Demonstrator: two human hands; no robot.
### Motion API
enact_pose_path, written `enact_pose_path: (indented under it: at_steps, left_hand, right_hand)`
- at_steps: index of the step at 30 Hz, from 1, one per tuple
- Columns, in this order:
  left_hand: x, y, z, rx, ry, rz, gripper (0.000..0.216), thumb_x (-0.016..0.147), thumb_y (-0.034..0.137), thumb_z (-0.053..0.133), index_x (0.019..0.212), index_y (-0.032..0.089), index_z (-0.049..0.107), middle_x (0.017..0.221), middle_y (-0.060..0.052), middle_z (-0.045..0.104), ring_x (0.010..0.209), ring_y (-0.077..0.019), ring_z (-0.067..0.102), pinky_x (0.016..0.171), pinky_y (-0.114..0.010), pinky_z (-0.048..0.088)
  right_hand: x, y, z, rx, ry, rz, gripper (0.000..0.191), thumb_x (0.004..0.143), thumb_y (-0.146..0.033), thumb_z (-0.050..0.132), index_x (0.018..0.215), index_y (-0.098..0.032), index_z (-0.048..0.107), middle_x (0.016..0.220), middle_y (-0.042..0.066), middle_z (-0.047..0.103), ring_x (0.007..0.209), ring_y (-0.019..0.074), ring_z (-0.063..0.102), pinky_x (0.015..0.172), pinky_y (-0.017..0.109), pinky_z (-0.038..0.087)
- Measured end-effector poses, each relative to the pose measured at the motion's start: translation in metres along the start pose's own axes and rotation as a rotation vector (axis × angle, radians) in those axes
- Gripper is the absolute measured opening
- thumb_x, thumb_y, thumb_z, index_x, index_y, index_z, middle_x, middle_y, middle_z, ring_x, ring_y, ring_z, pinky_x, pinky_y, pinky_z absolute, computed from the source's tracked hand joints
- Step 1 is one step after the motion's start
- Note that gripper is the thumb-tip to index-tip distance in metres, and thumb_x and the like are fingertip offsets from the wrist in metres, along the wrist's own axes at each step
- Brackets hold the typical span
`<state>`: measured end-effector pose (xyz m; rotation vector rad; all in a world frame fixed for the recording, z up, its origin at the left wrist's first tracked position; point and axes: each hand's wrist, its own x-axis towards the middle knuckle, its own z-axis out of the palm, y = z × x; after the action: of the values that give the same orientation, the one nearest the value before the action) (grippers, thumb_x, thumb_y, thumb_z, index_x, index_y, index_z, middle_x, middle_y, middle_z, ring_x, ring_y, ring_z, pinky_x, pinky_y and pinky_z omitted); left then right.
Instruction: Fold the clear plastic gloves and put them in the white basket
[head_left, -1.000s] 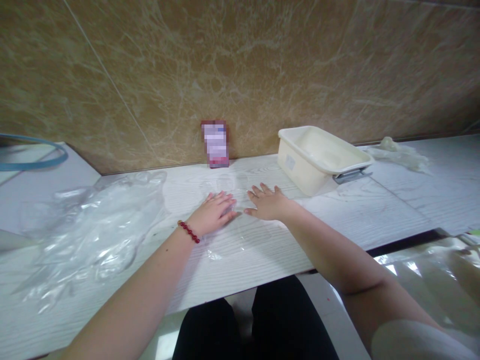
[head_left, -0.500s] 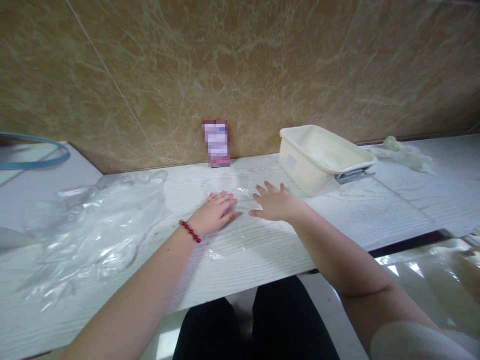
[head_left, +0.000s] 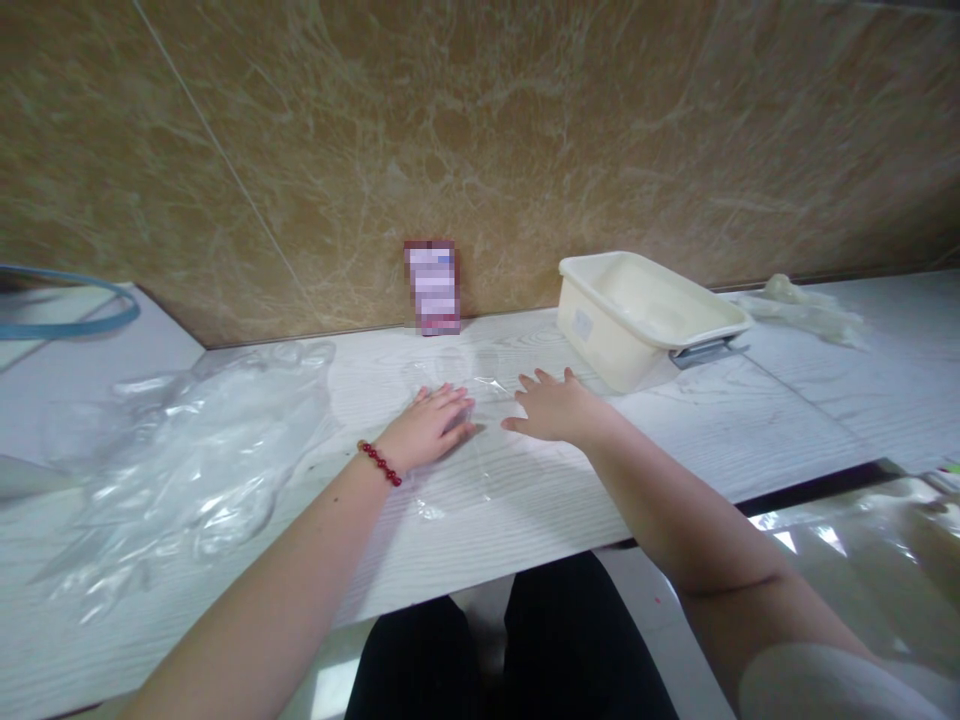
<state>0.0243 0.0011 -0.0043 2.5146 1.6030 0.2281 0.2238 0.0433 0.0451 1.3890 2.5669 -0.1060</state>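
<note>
A thin, clear plastic sheet or bag (head_left: 487, 385) lies flat on the white wood-grain table (head_left: 540, 520); its outline is hard to make out. Flat on its left part rests my left hand (head_left: 433, 428), fingers stretched out, a red bead bracelet at the wrist. My right hand (head_left: 555, 408) is spread open, palm down, at the right side of the sheet; whether it touches the plastic I cannot tell. Neither hand grips anything. To the left spreads a pile of clear plastic bags (head_left: 202, 460).
A cream plastic bin (head_left: 615, 335) with a grey handle stands behind my right hand. A blurred-out phone-like object (head_left: 433, 288) leans on the marble wall. Crumpled translucent plastic (head_left: 806, 308) lies far right; a blue band (head_left: 75, 327) is at far left. Plastic-covered goods (head_left: 870, 560) sit lower right.
My right hand has shifted slightly to the right, its fingers a little less spread. My left hand stays in place on the clear plastic.
</note>
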Motion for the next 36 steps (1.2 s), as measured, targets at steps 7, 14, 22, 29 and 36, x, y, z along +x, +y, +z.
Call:
enact_pose_path:
  at_steps: [7,14,22,29,36]
  left_hand:
    - [0.001,0.002,-0.001,0.011,0.000,0.010,0.055,0.082,0.053,0.023,0.121,0.020,0.043,0.133,-0.011,0.037,0.124,-0.0257,0.027,0.099,-0.051,0.019]
    - [0.000,0.001,-0.001,-0.018,0.004,-0.011,0.056,0.082,0.054,0.024,0.123,0.020,0.041,0.133,-0.008,0.038,0.124,-0.0251,0.028,0.100,-0.050,0.018]
    - [0.000,-0.002,-0.002,-0.032,0.035,0.034,0.054,0.082,0.052,0.027,0.120,0.017,0.045,0.133,-0.011,0.037,0.123,-0.0250,0.030,0.100,-0.049,0.019]
    - [-0.021,-0.009,-0.035,-0.032,0.141,-0.003,0.037,0.083,0.036,0.035,0.101,0.014,0.058,0.108,-0.010,0.057,0.103,-0.0187,0.049,0.091,-0.033,0.036]
    - [-0.095,0.034,-0.059,-0.082,-0.011,-0.039,0.025,0.079,0.032,0.043,0.094,0.021,0.060,0.094,-0.003,0.061,0.087,-0.0158,0.055,0.081,-0.029,0.041]
  right_hand:
    - [0.034,-0.002,0.020,0.093,0.276,-0.046,0.058,0.085,-0.052,0.018,0.130,-0.019,0.031,0.137,0.009,0.028,0.126,0.0275,0.019,0.097,0.053,0.017]
    - [0.047,0.001,0.032,0.090,0.196,-0.070,0.058,0.083,-0.055,0.018,0.130,-0.023,0.033,0.137,0.007,0.029,0.126,0.0297,0.018,0.095,0.059,0.013]
    - [0.047,0.009,0.026,0.136,0.247,-0.034,0.052,0.084,-0.052,0.024,0.127,-0.025,0.037,0.135,0.006,0.033,0.124,0.0285,0.025,0.095,0.057,0.019]
    - [0.026,0.023,-0.007,0.216,0.362,-0.190,0.033,0.082,-0.032,0.041,0.108,-0.017,0.056,0.112,0.008,0.056,0.107,0.0187,0.047,0.093,0.032,0.034]
    - [-0.048,0.019,-0.017,0.221,0.065,-0.475,0.030,0.073,-0.028,0.053,0.102,-0.020,0.060,0.105,0.006,0.059,0.096,0.0197,0.054,0.085,0.032,0.040]
